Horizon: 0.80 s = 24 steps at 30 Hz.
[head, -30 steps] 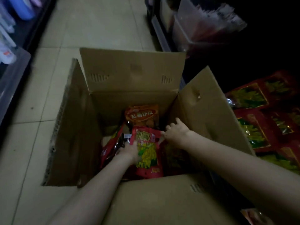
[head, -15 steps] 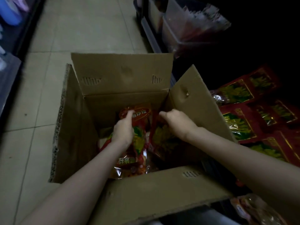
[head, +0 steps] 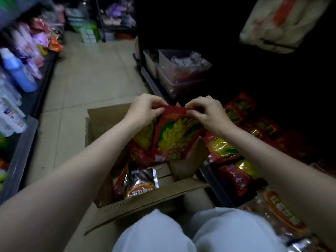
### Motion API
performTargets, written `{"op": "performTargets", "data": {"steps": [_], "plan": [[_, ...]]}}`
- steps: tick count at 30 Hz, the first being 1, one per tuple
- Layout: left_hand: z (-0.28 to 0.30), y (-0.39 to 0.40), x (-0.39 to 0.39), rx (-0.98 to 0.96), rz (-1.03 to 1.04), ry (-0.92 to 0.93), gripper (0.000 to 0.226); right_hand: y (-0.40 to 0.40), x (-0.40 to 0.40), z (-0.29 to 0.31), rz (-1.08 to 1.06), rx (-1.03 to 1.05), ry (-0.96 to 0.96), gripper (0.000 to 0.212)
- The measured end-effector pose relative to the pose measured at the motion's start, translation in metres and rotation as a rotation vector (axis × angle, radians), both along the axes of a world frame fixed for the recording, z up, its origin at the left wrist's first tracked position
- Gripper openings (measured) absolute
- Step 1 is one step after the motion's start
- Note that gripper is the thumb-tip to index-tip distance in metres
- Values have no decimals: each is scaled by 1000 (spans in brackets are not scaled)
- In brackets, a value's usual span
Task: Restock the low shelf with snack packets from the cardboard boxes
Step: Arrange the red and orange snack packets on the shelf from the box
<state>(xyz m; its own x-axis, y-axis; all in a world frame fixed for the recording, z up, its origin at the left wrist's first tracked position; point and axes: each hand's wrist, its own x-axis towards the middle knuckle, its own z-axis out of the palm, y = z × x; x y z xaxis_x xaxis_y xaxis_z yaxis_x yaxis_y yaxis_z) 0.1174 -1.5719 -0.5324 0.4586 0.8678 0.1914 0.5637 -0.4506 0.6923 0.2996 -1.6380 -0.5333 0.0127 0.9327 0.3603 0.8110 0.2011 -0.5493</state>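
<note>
Both hands hold up a bunch of red snack packets (head: 174, 137) with yellow-green pictures above the open cardboard box (head: 149, 200). My left hand (head: 145, 108) pinches the top edge at its left end, and my right hand (head: 207, 111) pinches it at the right. Inside the box lie more packets, among them an orange and silver one (head: 141, 184). To the right, the low shelf (head: 214, 180) carries rows of the same red packets (head: 234, 177) lying flat.
Tiled floor (head: 91, 73) runs ahead. A shelf on the left holds bottles, one blue (head: 20, 71). Clear plastic bins (head: 181, 73) of sachets stand on the dark shelf at the far right. My knees in pale trousers (head: 190, 233) sit below the box.
Both hands have risen out of the box, lifting red packets by their top edge. The view has tilted up and shows more of the aisle.
</note>
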Motion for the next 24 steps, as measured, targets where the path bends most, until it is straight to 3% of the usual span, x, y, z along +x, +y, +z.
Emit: {"op": "performTargets", "data": {"steps": [4, 7, 13, 16, 20, 24], "plan": [[46, -19, 32, 69, -160, 25, 18, -16, 10, 34, -21, 111, 13, 11], [69, -33, 48, 27, -220, -31, 12, -38, 26, 53, -45, 81, 81, 5], [89, -55, 80, -52, -216, -224, 5, -68, 55, 73, -54, -12, 105, 25], [91, -60, 98, 10, -232, -156, 11, -74, 71, 72, -133, -13, 122, 26], [84, -58, 106, 107, -236, 97, 30, -78, 85, 67, -308, 162, 119, 30], [67, -53, 123, 49, -234, 164, 18, -78, 98, 60, -306, 175, 58, 31]]}}
